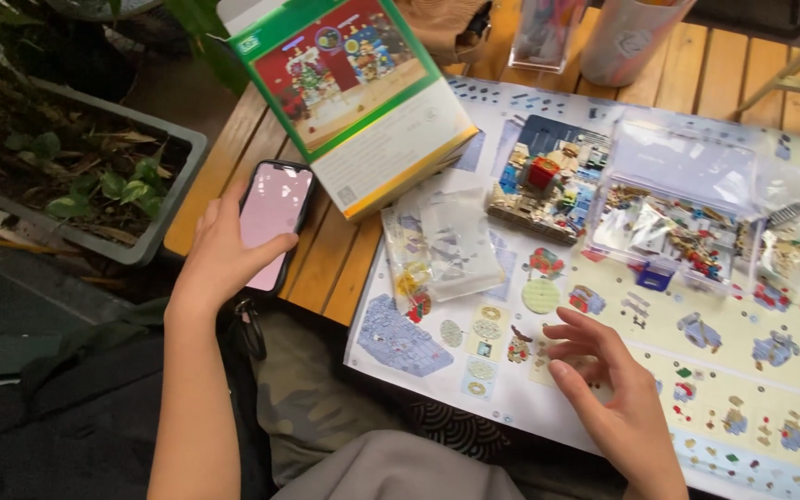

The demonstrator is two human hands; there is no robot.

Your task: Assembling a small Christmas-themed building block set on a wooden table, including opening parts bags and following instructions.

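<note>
Right hand (608, 393), lower right, fingers spread and empty over the instruction sheet (743, 370). Left hand (224, 264) grasps a phone (275, 218) at table edge. Small brick model (539, 190) partly built, upper centre; loose pieces remain in the clear tray (673, 218).

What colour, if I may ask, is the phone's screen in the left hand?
Pale pink, on the phone in the left hand; head view.

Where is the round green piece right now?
In the head view, the round green piece lies on the big instruction sheet, near the middle of the picture. It sits just in front of the half-built brick model and above the right hand.
</note>
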